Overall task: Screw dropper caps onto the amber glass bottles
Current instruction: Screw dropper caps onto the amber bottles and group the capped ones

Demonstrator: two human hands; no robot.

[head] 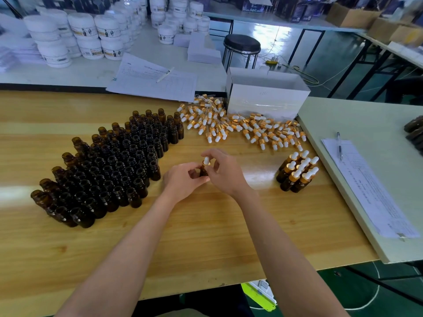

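Note:
My left hand grips an amber glass bottle upright at the middle of the wooden table. On its neck sits a dropper cap with a white bulb and gold collar, pinched by the fingers of my right hand. Left of my hands stands a dense block of several open amber bottles. Behind my hands lies a loose pile of dropper caps. To the right, several capped bottles stand together.
A white cardboard box stands behind the cap pile. Paper sheets with a pen lie at the back. A pale side table at right carries a form and a pen. White jars fill the far bench; a stool stands beyond.

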